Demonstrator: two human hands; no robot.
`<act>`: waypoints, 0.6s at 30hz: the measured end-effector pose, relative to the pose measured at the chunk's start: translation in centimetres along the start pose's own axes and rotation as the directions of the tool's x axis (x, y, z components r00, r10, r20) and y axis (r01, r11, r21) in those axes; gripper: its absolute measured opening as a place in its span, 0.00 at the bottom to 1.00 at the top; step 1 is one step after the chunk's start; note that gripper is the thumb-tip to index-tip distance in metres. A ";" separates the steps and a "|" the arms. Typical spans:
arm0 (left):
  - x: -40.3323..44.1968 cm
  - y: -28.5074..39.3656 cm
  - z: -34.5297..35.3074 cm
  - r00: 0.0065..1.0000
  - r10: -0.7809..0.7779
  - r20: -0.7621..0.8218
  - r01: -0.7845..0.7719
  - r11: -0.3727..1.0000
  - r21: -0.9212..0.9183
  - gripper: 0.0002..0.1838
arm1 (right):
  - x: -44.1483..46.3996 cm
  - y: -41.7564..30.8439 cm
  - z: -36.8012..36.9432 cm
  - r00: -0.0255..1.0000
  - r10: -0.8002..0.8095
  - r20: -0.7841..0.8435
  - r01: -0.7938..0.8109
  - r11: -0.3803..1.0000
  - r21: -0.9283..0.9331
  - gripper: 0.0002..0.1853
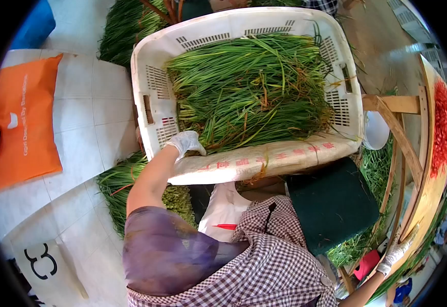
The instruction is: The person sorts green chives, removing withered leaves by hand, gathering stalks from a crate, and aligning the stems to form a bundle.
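My left hand [186,143], in a white glove, is at the near left corner of a big white plastic basket [244,20]. Its thumb is apart from the fingers, and I see nothing held in it. Beside it lie long green chive-like stalks [244,87], spread in layers with brown, withered bits among them. A woven sack [269,161] with red printing is folded along the basket's near wall. Far out to the right, my right hand [397,253], also gloved, rests at the edge of a wooden table [428,204], fingers stretched out and apart.
A dark green padded seat [331,204] stands right of my lap. Red rubber bands [441,128] lie heaped on the wooden table. An orange bag [29,123] is on the tiled floor at left. More green bundles [118,199] lie around the basket. A white bucket [376,130] stands beneath the table frame.
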State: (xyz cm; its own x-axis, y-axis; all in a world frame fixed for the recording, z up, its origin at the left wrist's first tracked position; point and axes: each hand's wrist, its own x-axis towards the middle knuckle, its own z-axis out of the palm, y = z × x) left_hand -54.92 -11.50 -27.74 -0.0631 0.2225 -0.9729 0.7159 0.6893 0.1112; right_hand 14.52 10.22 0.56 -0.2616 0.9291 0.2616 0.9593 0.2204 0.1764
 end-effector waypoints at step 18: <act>1.6 -2.0 0.5 0.974 0.142 -0.175 -0.133 0.989 0.062 0.48 | 0.0 -0.1 -0.1 0.997 -0.022 -0.068 0.014 0.993 -0.118 0.37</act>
State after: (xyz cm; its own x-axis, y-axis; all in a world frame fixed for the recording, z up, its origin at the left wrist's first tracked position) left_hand -56.07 -12.85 -29.64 -0.0812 0.4353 -0.8966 0.7595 0.6096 0.2271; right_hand 14.44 10.20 0.67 -0.2897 0.9016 0.3214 0.9363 0.1971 0.2908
